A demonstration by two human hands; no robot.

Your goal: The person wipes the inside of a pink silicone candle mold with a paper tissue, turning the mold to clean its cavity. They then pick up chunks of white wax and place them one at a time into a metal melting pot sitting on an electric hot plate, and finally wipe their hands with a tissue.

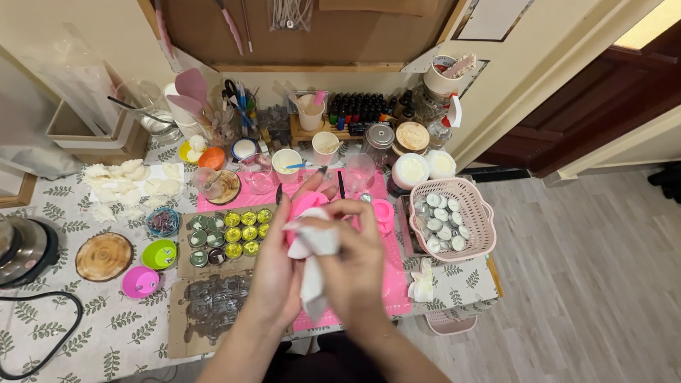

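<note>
- Pink silicone cup (305,206) is held up above the middle of the bench (106,333), over the long pink silicone mat (394,284).
- Left hand (277,273) grips this cup from the left side; its fingers are curled around the cup wall, thumb near the rim.
- Right hand (358,266) presses a crumpled white paper tissue (316,259) against the cup; its fingers are closed on the tissue, and one end of the tissue hangs down between the two hands.
- Just left of the hands, a flat piece of brown cardboard (186,266) carries rows of small round tins with yellow and green filling (241,232).
- Below it, another cardboard has a dark, wet-looking stain (213,305).
- On the right side stands a pink plastic basket (482,220) with small white round pieces inside.
- Further left lie a round wooden slice (103,256), a small green bowl (159,254) and a small magenta bowl (140,281).
- Behind the mat stand paper cups, jars and a rack of small dark bottles (358,110).
</note>
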